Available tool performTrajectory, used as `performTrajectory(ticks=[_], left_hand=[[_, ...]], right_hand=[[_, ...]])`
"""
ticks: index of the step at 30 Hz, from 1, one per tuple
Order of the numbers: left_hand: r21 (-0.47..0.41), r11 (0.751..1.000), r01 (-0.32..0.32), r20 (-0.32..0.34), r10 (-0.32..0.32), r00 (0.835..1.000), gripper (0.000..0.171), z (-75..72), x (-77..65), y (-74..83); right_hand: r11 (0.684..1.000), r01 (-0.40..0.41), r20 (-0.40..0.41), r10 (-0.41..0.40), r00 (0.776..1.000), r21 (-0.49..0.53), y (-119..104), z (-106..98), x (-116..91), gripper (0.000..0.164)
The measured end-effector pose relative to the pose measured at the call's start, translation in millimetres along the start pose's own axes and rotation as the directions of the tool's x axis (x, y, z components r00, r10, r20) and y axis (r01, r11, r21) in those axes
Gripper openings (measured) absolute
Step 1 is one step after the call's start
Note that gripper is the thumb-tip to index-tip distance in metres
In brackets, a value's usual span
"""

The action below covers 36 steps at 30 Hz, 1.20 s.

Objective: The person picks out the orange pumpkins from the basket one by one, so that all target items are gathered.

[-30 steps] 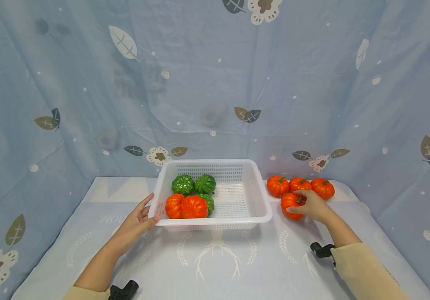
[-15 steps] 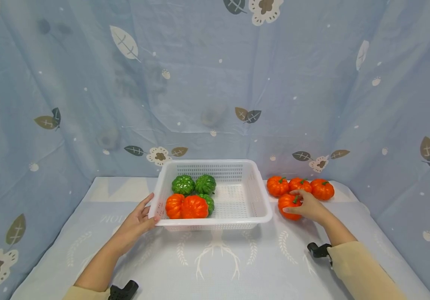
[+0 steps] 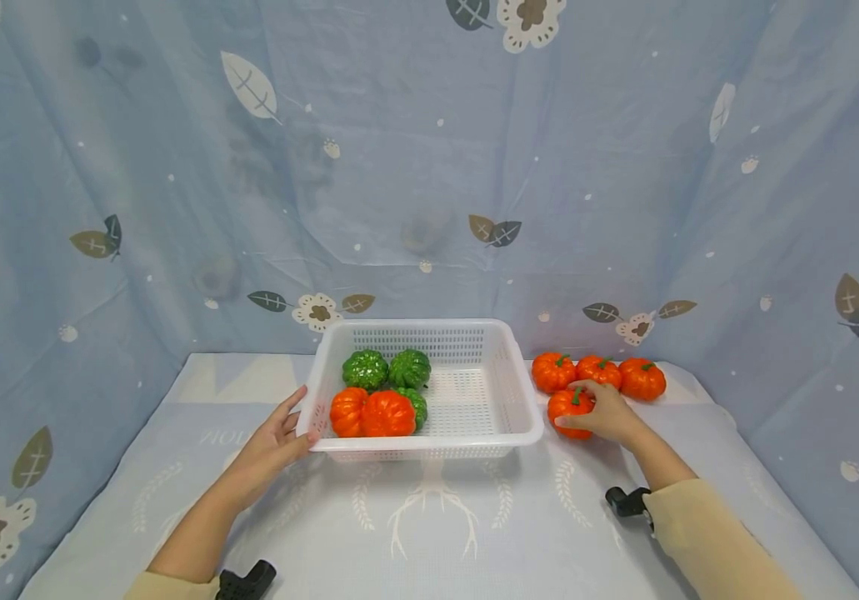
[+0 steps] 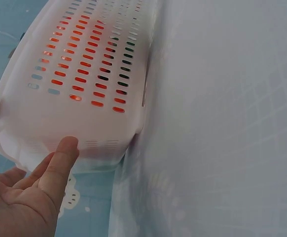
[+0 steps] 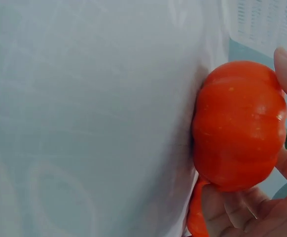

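My right hand point(image 3: 614, 415) grips an orange toy pumpkin point(image 3: 564, 414) with a green stem, thumb on one side and fingers on the other. In the right wrist view this pumpkin point(image 5: 239, 126) sits low, close to the tabletop. Behind it three more orange pumpkins point(image 3: 642, 380) form a row. My left hand point(image 3: 267, 454) touches the front left corner of a white plastic basket point(image 3: 429, 443), its fingers fairly straight along the side; the left wrist view shows the thumb point(image 4: 59, 168) against the perforated wall. Inside, on the left, lie green pumpkins point(image 3: 365, 369) and two orange pumpkins point(image 3: 389, 414).
A pale patterned cloth point(image 3: 436, 533) covers the table. Blue curtain point(image 3: 429, 167) hangs behind and at both sides. The basket's right half shows bare slatted floor point(image 3: 466, 396). Black wrist cameras point(image 3: 627, 502) sit at both sleeves.
My right hand has slid the gripped pumpkin leftward, nearer the basket and in front of the row's left end. My left hand and the basket have stayed put.
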<state>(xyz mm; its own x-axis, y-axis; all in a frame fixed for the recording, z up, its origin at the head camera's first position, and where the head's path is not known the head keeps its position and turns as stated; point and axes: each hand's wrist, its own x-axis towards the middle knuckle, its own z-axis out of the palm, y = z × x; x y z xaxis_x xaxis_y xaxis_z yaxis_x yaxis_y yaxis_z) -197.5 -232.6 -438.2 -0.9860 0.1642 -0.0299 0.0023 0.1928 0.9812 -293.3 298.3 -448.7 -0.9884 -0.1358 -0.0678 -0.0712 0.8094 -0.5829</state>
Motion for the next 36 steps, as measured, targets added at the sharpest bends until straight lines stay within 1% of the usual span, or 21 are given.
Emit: performTrajectory(ticks=[3,7,11,13,17,21,29,36], left_hand=[[0.007,1.000,0.002,-0.003,-0.002,1.000,0.088,0.3,0.3,-0.2],[0.007,1.000,0.006,-0.006,-0.006,1.000,0.088,1.3,0.4,0.5],[0.005,1.000,0.009,-0.009,-0.009,1.000,0.088,1.6,0.4,1.0],[0.011,1.000,0.012,-0.015,-0.012,1.000,0.088,1.3,0.5,0.2],[0.015,1.000,0.012,-0.021,-0.012,1.000,0.088,0.4,0.0,-1.0],[0.005,1.000,0.003,-0.011,-0.003,1.000,0.088,-0.2,-0.2,-0.3],[0.003,1.000,0.006,-0.014,-0.006,1.000,0.088,0.4,-0.6,0.4],[0.009,1.000,0.016,-0.018,-0.016,1.000,0.089,0.9,-0.3,0.7]], right_hand=[[1.000,0.008,0.004,-0.008,1.000,0.005,-0.4,-4.7,-1.9,0.086],[0.999,0.037,0.001,-0.037,0.999,0.031,0.0,-15.7,-7.2,0.083],[0.997,0.048,0.024,-0.050,0.998,0.064,4.1,-22.3,-12.5,0.080],[0.995,0.042,0.042,-0.046,0.998,0.090,7.6,-20.9,-13.2,0.080],[0.992,-0.005,0.053,-0.002,0.999,0.128,11.8,-14.2,-12.0,0.082],[0.990,-0.042,0.047,0.036,0.998,0.132,10.8,-12.0,-11.4,0.082],[0.988,-0.072,0.040,0.067,0.997,0.137,8.0,-9.8,-9.9,0.084],[0.986,-0.070,0.038,0.065,0.997,0.149,8.8,-8.7,-9.2,0.084]])
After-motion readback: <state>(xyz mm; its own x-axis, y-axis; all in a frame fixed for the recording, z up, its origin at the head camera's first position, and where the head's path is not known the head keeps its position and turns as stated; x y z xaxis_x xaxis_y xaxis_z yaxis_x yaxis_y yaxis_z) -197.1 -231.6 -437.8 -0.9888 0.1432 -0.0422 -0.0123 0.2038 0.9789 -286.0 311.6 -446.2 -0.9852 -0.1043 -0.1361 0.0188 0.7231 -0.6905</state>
